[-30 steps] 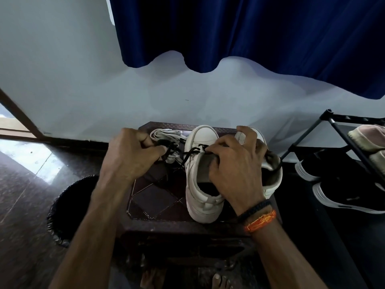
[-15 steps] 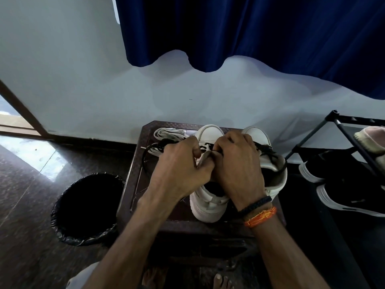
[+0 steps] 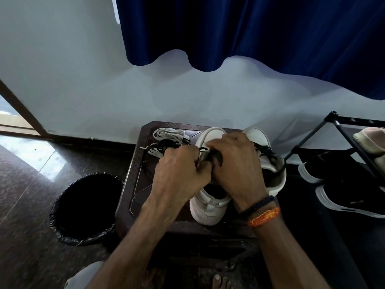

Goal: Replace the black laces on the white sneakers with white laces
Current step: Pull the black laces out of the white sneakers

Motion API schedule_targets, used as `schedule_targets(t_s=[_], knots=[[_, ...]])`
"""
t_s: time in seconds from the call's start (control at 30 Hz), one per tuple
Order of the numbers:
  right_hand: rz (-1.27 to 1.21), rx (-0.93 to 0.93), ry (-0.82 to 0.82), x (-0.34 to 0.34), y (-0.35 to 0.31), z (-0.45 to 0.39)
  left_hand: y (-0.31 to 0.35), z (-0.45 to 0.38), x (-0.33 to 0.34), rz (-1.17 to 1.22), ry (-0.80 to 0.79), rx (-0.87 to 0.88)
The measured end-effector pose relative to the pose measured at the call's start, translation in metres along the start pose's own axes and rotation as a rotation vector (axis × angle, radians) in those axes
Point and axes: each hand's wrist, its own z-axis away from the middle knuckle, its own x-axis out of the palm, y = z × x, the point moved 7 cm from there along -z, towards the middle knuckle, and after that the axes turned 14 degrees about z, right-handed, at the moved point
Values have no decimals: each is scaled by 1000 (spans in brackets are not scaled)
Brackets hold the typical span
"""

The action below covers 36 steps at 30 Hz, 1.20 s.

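Two white sneakers stand side by side on a dark brown stool, toes toward the wall. My left hand and my right hand meet over the left sneaker, fingers curled around its tongue and the black lace. That lace trails off in a loop to the left across the stool. The right sneaker carries its black lace threaded. A bundle of white laces lies at the stool's back left corner. The eyelets of the left sneaker are hidden under my hands.
A black bin lined with a bag stands on the floor left of the stool. A black shoe rack with dark shoes sits to the right. A white wall and a blue curtain rise behind. My bare toes show below the stool.
My left hand moved from the lace pile at the left across to the left sneaker and now meets my right hand over its tongue. The black lace loop lies looser on the stool.
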Motion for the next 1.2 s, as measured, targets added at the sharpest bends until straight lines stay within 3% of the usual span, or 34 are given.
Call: schedule_targets(t_s=[0.1,0.23,0.37,0.5,0.63,0.77,0.9,1.07,1.2], knots=[[23,1,-13,3,2,1,2,1,1,-60,16,30],[57,12,97,0,2,0,4,2,-1,-127,44,39],[-16,199,247,-15,16,5,6,5,-3,-149,79,32],[-48,334,292,-23,23,8,6,5,-2,-144,75,23],[-10,274,224,-18,24,4,5,6,-4,-127,80,44],[-74,88,80,-11,11,-2,2,4,-4,-89,58,23],[41,11,-32,1,0,0,2,4,-5,-68,56,17],[67,28,15,-1,2,0,3,5,-3,-103,75,45],[-19,136,171,-13,7,4,3,5,-2,-112,74,30]])
